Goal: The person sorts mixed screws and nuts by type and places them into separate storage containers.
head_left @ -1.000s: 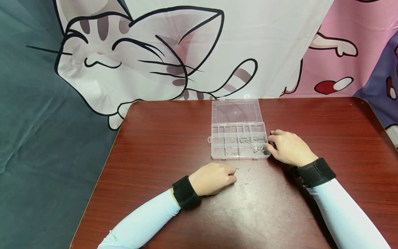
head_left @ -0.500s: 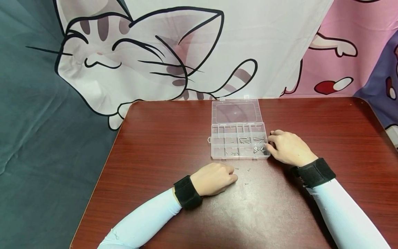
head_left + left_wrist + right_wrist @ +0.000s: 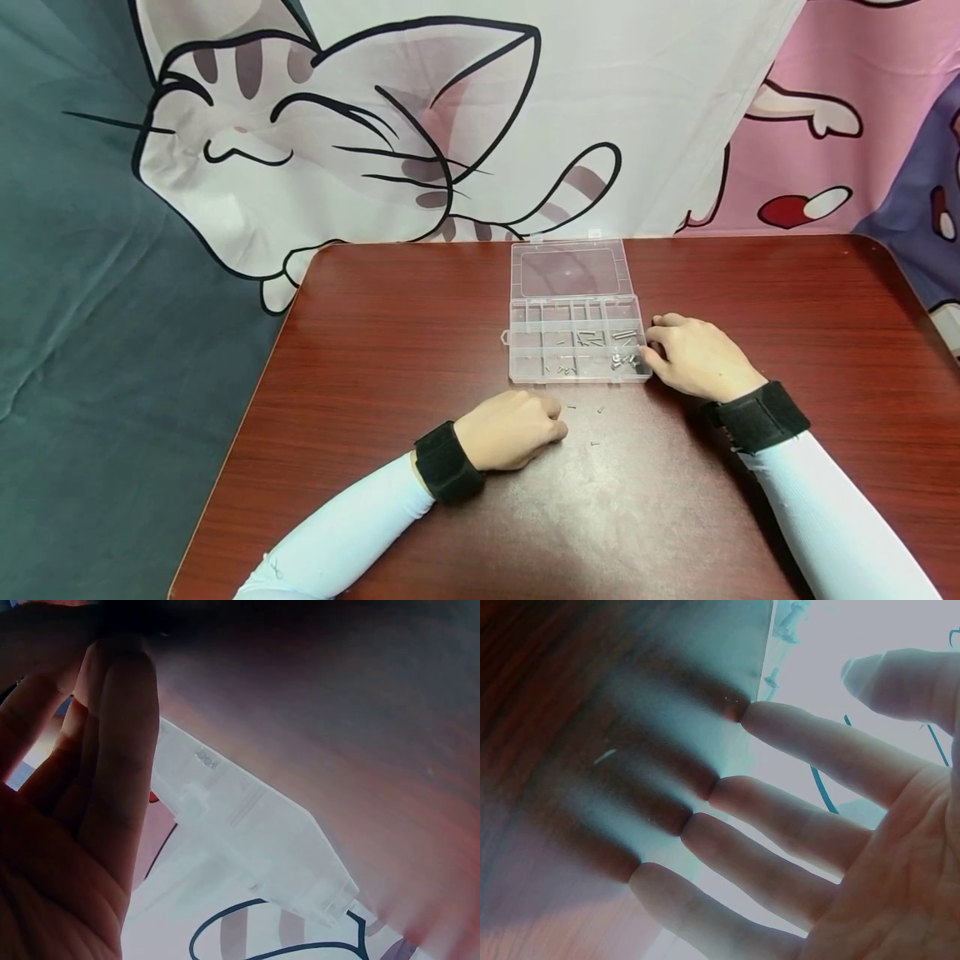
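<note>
My left hand is low over the table in front of the parts box, fingers bent down. In the left wrist view its thumb meets the fingertips in dark shadow, pinching what shows only as a small glint, apparently a screw. Several small screws lie loose just right of this hand, among them one screw by the knuckles and another screw nearer the front. My right hand stands at the box's right side; its straight fingers touch the table and its thumb is apart.
The clear plastic box has its lid folded back toward the curtain. Bolts and long screws lie in its right compartments. The brown table extends on both sides.
My left hand shifts slightly right, then back left, staying low over the same spot. The right hand, the box and the loose screws keep their places.
</note>
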`<state>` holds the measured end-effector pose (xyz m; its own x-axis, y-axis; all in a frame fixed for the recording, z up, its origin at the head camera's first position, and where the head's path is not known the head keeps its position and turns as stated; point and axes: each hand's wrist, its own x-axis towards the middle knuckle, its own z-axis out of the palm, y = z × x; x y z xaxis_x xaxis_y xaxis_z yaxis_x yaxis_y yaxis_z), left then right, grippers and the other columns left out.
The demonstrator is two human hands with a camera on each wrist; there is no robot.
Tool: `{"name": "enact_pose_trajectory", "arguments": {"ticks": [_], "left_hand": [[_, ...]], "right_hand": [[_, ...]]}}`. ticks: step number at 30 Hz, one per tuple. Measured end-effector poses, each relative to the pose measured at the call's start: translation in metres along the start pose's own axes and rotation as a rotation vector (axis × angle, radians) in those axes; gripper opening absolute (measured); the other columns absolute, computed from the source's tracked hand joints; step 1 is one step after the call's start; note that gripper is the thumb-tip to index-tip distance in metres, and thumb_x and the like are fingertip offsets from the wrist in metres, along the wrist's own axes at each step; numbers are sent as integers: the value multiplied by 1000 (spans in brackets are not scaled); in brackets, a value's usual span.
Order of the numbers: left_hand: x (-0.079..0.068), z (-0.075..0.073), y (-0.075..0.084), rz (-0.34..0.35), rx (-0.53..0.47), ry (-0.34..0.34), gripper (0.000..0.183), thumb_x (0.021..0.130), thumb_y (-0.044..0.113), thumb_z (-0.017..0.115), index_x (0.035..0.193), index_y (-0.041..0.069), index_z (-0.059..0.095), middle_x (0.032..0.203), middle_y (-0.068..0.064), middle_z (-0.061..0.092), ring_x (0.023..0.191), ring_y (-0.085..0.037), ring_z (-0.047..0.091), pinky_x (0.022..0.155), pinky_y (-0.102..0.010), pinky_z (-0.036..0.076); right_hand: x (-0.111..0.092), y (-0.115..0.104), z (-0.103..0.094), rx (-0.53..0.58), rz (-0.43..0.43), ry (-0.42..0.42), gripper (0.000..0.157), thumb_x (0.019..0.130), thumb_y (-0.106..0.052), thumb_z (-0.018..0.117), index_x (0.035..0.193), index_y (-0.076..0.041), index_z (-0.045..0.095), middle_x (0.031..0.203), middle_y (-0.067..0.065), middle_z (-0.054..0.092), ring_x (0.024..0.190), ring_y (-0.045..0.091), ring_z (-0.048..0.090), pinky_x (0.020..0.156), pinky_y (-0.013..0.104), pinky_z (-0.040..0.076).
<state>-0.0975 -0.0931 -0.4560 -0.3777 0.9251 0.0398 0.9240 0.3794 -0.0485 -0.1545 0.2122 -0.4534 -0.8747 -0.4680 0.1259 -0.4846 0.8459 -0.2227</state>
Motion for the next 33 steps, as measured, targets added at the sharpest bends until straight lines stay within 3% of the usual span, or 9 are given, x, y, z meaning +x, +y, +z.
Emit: {"name": "enact_pose_trajectory", "arguments": {"ticks": [8,16,21,27,33], "left_hand": [[4,0,-6,22,-26,7,10,84,13,71,89,21,68,81,6,61,73,-14,67,65,-30,57],[17,-13,-34,1,-170,221,15,81,6,65,82,18,56,76,6,48,64,-6,49,60,-24,46],[30,-26,-55,-41,-221,304,15,78,4,62,82,16,55,77,6,46,65,-6,45,59,-22,41],[47,-37,-77,-92,-231,369,13,78,3,60,85,14,59,80,4,51,66,-9,48,60,-22,42],[56,-42,-92,-143,-223,370,11,81,3,59,86,13,59,81,3,50,65,-10,46,59,-23,40]], "right_hand": [[0,1,1,-5,5,-7,27,96,-24,66,106,-1,77,119,28,71,107,43,71,93,60,57],[0,1,-1,-7,11,-10,28,96,-24,67,106,0,77,119,28,71,107,43,71,93,60,56],[-1,2,-1,-8,11,-8,27,96,-24,67,105,-1,77,118,27,71,105,43,71,92,60,57],[0,1,-1,-4,11,-14,27,96,-24,66,105,-1,77,118,27,71,106,43,71,93,60,57],[1,0,-1,-5,7,-12,27,96,-23,66,105,-1,77,117,27,71,105,42,71,93,59,57]]}}
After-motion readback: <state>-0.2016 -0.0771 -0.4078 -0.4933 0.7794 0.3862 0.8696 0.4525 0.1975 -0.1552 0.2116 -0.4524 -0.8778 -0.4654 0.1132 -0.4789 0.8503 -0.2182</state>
